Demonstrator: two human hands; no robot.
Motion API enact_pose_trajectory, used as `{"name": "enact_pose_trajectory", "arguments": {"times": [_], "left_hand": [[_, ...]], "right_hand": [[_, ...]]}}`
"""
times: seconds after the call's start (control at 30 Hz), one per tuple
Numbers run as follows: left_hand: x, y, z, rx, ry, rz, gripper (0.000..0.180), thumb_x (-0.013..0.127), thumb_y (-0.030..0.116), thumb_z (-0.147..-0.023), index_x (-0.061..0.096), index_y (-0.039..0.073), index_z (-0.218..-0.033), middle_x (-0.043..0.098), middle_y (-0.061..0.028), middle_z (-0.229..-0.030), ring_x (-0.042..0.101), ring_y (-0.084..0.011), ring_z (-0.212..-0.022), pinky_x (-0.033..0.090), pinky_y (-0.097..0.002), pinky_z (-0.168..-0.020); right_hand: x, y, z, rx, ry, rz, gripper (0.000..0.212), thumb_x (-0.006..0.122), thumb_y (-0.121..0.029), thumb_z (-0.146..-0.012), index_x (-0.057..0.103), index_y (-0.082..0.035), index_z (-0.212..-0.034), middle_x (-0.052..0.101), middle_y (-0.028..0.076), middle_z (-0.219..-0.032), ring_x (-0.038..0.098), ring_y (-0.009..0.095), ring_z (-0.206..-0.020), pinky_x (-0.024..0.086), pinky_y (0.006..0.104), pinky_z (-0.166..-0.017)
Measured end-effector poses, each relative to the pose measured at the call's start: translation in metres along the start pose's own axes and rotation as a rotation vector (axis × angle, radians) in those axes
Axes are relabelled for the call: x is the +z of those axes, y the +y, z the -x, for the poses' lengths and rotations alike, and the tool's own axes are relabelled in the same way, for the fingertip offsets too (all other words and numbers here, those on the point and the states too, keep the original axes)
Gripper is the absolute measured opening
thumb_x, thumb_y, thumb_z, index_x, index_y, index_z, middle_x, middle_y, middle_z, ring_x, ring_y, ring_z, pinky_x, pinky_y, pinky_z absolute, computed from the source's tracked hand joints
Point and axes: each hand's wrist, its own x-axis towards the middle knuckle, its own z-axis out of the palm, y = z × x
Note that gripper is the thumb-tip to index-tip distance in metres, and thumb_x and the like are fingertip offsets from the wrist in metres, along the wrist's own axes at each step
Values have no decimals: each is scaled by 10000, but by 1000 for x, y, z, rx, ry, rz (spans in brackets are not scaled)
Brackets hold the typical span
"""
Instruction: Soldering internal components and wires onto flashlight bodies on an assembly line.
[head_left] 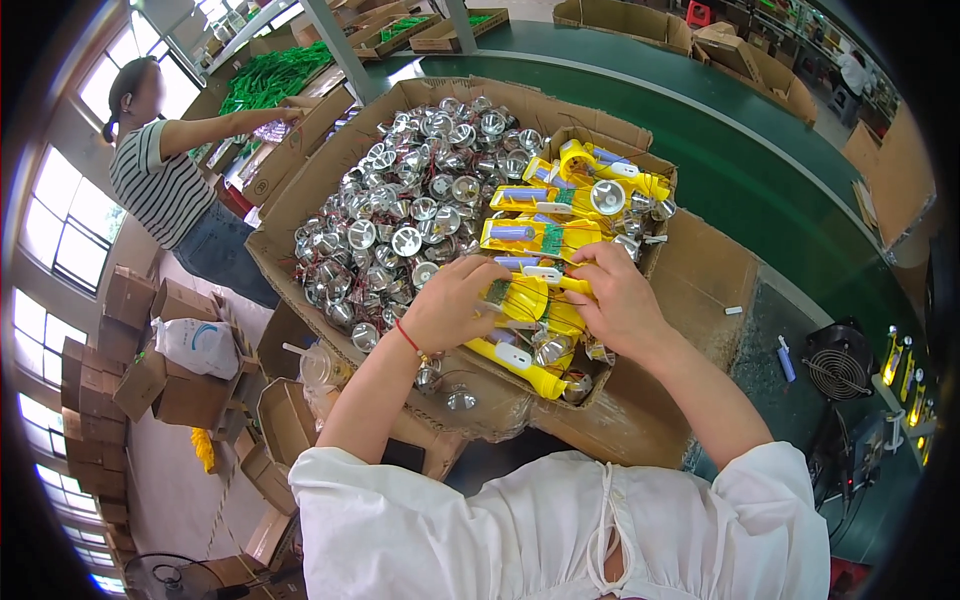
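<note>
left hand [450,300] | right hand [622,305] | at yellow casings [525,298] | contact unclear

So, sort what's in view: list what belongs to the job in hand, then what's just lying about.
Apparently in the job:
yellow cases, at the left hand and right hand
blue-purple batteries in some cases
silver lamp cups
large cardboard box holding the cups

Apparently just lying about:
plastic drink cup
white bag
black fan, untouched
</note>
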Motion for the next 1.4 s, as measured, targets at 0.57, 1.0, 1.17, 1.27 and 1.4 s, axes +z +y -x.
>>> {"name": "enact_pose_trajectory", "arguments": {"times": [0.57, 1.0, 1.17, 1.27, 1.4], "left_hand": [[-15, 16, 2, 72, 297, 6, 437, 674, 103, -568, 582, 66, -993, 571, -97, -980, 539, -252, -932, 429, -347, -815], [47, 178, -51, 435, -344, 124, 438, 677, 133, -618, 552, 51, -1029, 543, -130, -969, 545, -297, -888, 470, -346, -764], [171, 212, -37, 475, -515, 58, 378, 612, 172, -649, 523, 76, -1004, 526, -108, -913, 535, -276, -897, 476, -373, -730], [198, 207, -29, 460, -454, 62, 369, 619, 166, -639, 523, 92, -987, 515, -101, -869, 540, -279, -854, 474, -381, -707], [184, 217, -28, 434, -377, 55, 409, 662, 199, -642, 515, 82, -1005, 526, -97, -943, 546, -266, -853, 467, -361, -713]], "right_hand": [[-53, 6, 64, 135, 300, -157, 156, 657, -16, -677, 546, -5, -786, 533, 91, -914, 524, 256, -823, 438, 335, -715], [-106, 51, 273, 478, 483, -16, 146, 667, -14, -691, 570, -2, -799, 539, 87, -930, 541, 192, -795, 438, 254, -634], [-100, 60, 293, 469, 408, -144, 160, 682, -17, -655, 570, -3, -768, 535, 89, -955, 511, 239, -942, 418, 305, -798], [-109, 62, 296, 390, 333, -39, 172, 703, -39, -625, 567, -17, -727, 533, 79, -1054, 473, 275, -1032, 387, 351, -875], [-118, 64, 301, 346, 236, 53, 173, 716, -67, -610, 572, -35, -701, 505, 73, -1154, 423, 288, -1118, 379, 390, -908]]}}
